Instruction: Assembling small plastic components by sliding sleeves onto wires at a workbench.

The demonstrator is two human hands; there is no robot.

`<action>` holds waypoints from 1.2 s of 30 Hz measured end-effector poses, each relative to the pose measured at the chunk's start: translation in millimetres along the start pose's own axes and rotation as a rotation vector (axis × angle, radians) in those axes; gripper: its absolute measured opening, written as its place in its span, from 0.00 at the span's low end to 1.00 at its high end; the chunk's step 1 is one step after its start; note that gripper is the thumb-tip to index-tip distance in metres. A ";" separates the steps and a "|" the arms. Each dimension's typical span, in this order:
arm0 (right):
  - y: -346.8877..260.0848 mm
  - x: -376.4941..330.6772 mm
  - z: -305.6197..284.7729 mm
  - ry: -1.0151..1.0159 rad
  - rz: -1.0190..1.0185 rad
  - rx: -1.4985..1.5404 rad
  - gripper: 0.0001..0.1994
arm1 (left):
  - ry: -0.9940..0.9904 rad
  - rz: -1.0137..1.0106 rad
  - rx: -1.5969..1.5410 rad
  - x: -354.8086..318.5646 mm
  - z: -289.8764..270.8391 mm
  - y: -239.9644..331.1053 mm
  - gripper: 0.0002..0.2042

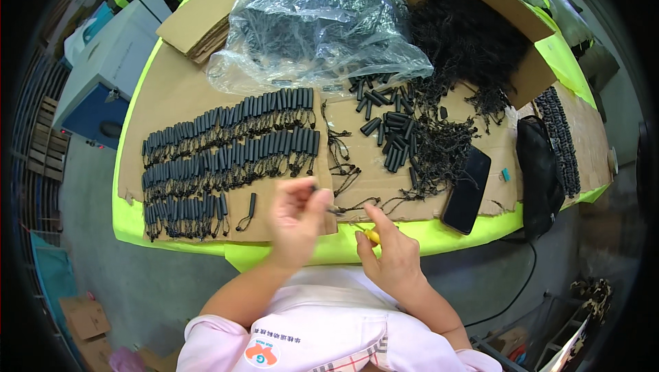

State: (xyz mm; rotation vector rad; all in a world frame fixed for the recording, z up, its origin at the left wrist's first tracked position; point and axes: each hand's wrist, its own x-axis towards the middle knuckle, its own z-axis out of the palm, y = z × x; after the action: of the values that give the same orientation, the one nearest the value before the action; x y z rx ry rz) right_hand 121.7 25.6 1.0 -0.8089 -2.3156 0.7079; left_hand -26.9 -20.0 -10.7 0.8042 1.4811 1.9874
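While the right hand (396, 255) holds a tool (372, 236), lettering (295, 333) marks the shirt (329, 298).

Pale pink short-sleeved shirt (329, 301), round orange emblem (262, 354), plaid trim (378, 353)

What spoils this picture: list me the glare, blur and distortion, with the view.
Head view: bright glare streaks the clear plastic bag; head view: blur softens the left hand; head view: fisheye distortion seems to bow the yellow-green cloth's edge, and the corners fall black.
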 end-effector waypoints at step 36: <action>81.5 25.6 -38.5 0.619 0.319 1.078 0.04 | -0.651 0.029 1.011 77.2 89.9 -41.1 0.10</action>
State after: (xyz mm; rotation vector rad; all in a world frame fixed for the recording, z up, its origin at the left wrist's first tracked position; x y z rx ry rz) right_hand 161.0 109.1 -15.5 -0.7035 -1.0054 1.4042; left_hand -11.5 104.3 -19.0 1.6585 1.9667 0.7084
